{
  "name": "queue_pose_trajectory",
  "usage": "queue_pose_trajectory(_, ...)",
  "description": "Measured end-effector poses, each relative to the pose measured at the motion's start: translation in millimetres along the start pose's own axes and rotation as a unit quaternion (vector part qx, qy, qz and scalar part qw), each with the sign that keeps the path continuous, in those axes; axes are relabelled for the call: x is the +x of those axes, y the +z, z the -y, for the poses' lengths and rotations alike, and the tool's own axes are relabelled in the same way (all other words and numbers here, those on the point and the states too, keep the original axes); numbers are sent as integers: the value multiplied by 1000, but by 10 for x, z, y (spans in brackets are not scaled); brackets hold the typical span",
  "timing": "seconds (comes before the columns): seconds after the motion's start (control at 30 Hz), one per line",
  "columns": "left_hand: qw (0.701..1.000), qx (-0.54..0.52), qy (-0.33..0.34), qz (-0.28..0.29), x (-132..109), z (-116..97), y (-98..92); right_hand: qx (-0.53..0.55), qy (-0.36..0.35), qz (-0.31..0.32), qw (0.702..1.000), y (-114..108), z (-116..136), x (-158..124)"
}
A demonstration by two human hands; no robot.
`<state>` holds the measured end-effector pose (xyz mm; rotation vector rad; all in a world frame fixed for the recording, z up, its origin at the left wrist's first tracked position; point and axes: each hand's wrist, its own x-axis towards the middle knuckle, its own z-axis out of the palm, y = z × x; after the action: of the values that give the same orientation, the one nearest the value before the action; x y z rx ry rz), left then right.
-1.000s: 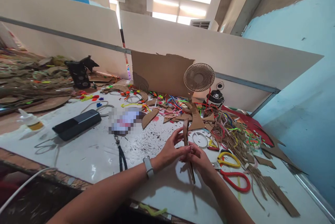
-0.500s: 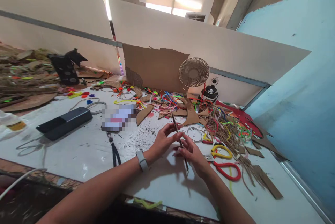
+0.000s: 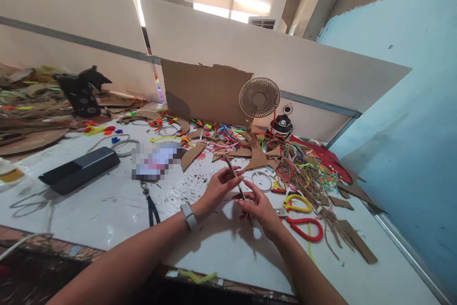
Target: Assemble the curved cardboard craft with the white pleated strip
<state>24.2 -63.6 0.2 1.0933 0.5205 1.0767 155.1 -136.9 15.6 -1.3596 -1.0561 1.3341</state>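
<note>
Thin brown piece (image 3: 230,166) edge-on in both hands, centre of frame (head view).
Left hand (image 3: 216,191): thumb and fingers closed on the upper half. Right hand (image 3: 263,207): fingers half curled, tips at the lower half; pinch or mere touch, cannot tell. Slim, rough, cardboard-like edge, tilted over glossy white tabletop (image 3: 103,212). Just right of the right hand: scissors (image 3: 303,221), looped yellow and red handles. Right of centre: tangled fibre strands (image 3: 307,181), stringy. Upper centre: upright cardboard sheet (image 3: 205,93), ragged top, ridged patch lower left; round ribbed fan (image 3: 259,97) at right edge.
</note>
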Motion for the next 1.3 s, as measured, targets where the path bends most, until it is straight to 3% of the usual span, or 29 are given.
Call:
queue_pose_trajectory(0.13,1000,15,-1,-3,14,-2,0,-18,8,6,1000,-7,-26,4)
queue_pose_trajectory(0.4,997,-22,-41,65,33,172,-55,-4,-9,11,1000,-4,1,2)
queue_pose_trajectory(0.5,995,19,-37,96,8,140,-31,-19,-29,14,999,-18,-6,7)
queue_pose_trajectory(0.6,995,61,-25,71,-9,52,0,-69,-57,11,996,-45,-12,-2)
queue_pose_trajectory(0.7,997,57,-19,52,-6,-20,15,-177,-129,-24,975,-78,0,-18)
queue_pose_trajectory(0.8,997,53,-46,44,-1,-52,19,-254,-204,-115,938,-118,21,-10)
queue_pose_trajectory(0.9,987,66,-110,97,-10,-44,26,-264,-245,-172,917,-157,26,25)
queue_pose_trajectory(1.03,974,87,-154,144,-25,14,32,-256,-269,-170,913,-181,-6,70)
queue_pose_trajectory(1.3,956,227,-106,151,-54,44,76,-276,-310,-159,896,-194,-60,98)
